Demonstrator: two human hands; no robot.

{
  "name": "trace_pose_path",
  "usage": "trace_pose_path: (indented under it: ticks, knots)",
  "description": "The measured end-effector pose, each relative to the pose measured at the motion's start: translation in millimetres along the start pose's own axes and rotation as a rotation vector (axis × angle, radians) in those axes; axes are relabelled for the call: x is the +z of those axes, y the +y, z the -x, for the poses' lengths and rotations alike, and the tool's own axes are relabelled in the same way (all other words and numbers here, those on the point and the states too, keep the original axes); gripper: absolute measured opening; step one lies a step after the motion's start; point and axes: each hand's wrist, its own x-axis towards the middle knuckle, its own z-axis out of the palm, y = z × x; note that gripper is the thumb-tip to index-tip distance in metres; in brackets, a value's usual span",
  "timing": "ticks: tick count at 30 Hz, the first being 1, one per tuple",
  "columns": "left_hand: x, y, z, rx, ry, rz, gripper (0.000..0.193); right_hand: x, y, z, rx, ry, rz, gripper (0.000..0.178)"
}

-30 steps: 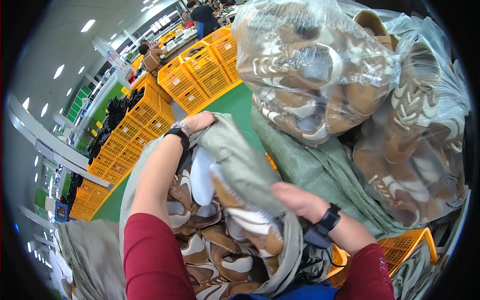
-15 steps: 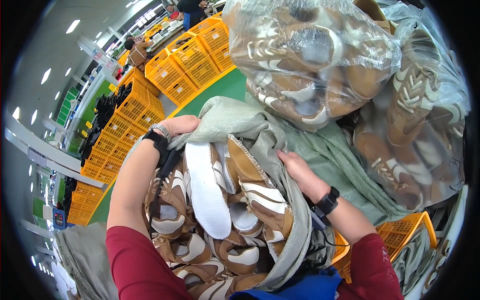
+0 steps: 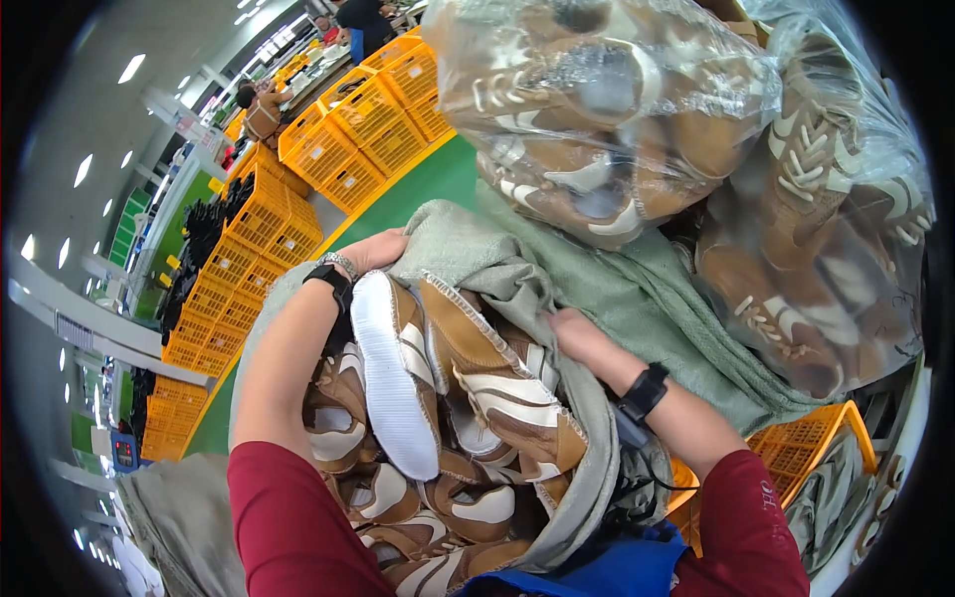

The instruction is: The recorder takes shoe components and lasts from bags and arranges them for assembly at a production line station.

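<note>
Brown-and-white shoe uppers (image 3: 477,502) lie jumbled inside a pale grey-green woven sack (image 3: 463,244) in front of me. One upper with a white ribbed bottom (image 3: 395,373) stands on end in the opening. Beside it leans an upper with a tan bottom and stitched edge (image 3: 468,333). At the far left of the mouth, my left hand (image 3: 374,249) is closed on the sack's rim, its fingertips partly tucked under the cloth. My right hand (image 3: 582,336) pinches the rim on the right side; its fingertips are partly hidden by the fabric.
Clear plastic bags (image 3: 617,129) full of similar shoes are piled beyond the sack and to the right. Yellow crates (image 3: 264,224) are stacked at the left, some holding black items. Another yellow crate (image 3: 796,453) with grey-green cloth sits at lower right. People work in the background.
My right hand has shifted slightly left with the sack's rim. The tan-bottomed upper has moved left and tipped over further. Both hands keep their hold on the sack.
</note>
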Motion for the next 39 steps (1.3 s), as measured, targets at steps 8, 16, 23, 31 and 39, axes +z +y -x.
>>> trace_pose_path:
  ticks: [8,16,23,31,39]
  knots:
    - [7,-1,12,0.197,-0.171,-0.003,0.04,13,1,-1,-0.616,0.468,0.438,0.021]
    - [-28,-54,38,-0.199,0.513,-0.548,0.051,52,43,-41,0.316,-0.144,-1.007,0.033]
    - [-34,24,47,-0.05,0.157,-0.309,0.066,33,70,-18,-0.529,0.417,0.181,0.03]
    - [42,158,166,0.368,0.116,-0.442,0.077,-4,27,104,-0.505,0.345,0.191,0.056]
    - [244,198,279,0.917,-0.137,-0.636,0.083,25,-19,221,-0.795,0.435,0.814,0.049]
